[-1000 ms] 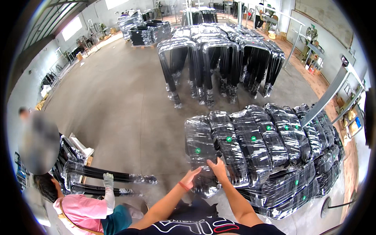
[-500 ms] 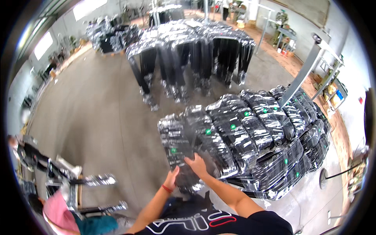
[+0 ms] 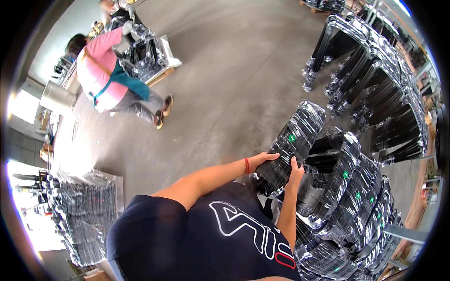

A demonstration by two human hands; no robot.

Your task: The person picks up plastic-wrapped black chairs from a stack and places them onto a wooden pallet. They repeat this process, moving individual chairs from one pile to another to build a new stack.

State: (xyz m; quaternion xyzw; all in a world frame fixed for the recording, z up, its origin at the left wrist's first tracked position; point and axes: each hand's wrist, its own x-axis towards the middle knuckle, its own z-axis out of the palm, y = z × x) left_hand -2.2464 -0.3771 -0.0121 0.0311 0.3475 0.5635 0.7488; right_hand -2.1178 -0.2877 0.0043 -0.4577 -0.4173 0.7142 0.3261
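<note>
A long bundle of black parts [image 3: 300, 129], wrapped in shiny clear film and marked with a round green sticker, is held in front of my body. My left hand [image 3: 262, 161], with a red band at its wrist, grips the near part of its left side. My right hand [image 3: 295, 174] holds the opposite side, thumb up along the film. Fingers under the bundle are hidden on both hands. Just right of it lies a stack of similar wrapped bundles [image 3: 349, 187], several with green stickers.
Black U-shaped frames with film-wrapped tops [image 3: 370, 61] stand at the far right. A person in a pink top and teal apron [image 3: 103, 70] works beside a pallet of wrapped parts [image 3: 147, 56] at far left. Another wrapped stack [image 3: 89, 210] stands at near left. A grey post [image 3: 405, 233] rises beside the bundles.
My view has swung left, bringing the person in pink and the left stack into sight. The bundle in my hands now stands apart from the top of the stack, with a gap between.
</note>
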